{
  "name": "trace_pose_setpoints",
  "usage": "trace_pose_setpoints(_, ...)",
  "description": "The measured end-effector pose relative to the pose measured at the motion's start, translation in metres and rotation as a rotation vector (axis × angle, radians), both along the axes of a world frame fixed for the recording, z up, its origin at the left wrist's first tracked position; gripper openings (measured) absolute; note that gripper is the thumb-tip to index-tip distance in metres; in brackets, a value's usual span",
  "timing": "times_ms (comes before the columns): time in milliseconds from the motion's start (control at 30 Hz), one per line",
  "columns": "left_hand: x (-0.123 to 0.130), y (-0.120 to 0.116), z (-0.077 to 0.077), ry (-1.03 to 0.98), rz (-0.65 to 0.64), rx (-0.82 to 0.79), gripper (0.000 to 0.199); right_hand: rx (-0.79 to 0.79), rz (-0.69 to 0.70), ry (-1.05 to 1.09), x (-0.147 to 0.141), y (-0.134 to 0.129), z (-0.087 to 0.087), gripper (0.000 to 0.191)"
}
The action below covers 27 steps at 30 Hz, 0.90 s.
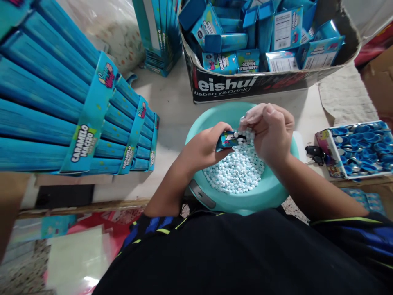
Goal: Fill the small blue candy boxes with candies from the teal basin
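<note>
My left hand is wrapped round a small blue candy box, held on its side over the bowl with its opening towards the right. White candies are heaped at that opening. My right hand is closed beside them, its fingers curled round some of the candies; its fingertips look dusted white. Below both hands is a turquoise plastic bowl, with a grey insert in its handle. Many small white and pale blue candies cover its bottom.
Behind the bowl stands a black carton full of blue boxes. Stacked blue display packs fill the left side. At right are a tray of blue caps, a small black object and a rough cloth.
</note>
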State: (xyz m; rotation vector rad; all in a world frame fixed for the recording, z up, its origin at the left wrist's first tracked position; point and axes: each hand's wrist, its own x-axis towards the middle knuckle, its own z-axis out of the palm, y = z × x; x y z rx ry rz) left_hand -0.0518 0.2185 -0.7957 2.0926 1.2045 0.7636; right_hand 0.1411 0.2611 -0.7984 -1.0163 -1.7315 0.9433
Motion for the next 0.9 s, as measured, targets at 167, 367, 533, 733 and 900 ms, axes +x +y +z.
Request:
trace_pose_setpoints(167,-0.001,0.001,-0.002,-0.019,0.038,-0.024,0.036,0.077,-0.034,-0.079,0.004,-0.002,0.008,0.054)
trace_pose_setpoints(367,-0.001,0.002,-0.003,-0.05,0.191,-0.022,0.037,0.012,0.076,-0.281,0.023,0.015,0.014,0.029)
trace_pose_setpoints(533,-0.001,0.004,-0.003,-0.016,0.2,-0.028,0.038,0.129,0.235,-0.327,0.03,0.023,0.011,0.027)
trace_pose_setpoints(733,0.0,0.005,-0.002,0.008,0.198,-0.053,0.037,0.189,0.367,-0.393,0.031,0.025,0.009,0.024)
trace_pose_setpoints(900,0.0,0.005,-0.003,-0.005,0.226,-0.058,0.035,0.198,0.276,-0.367,0.035,0.027,0.004,0.02)
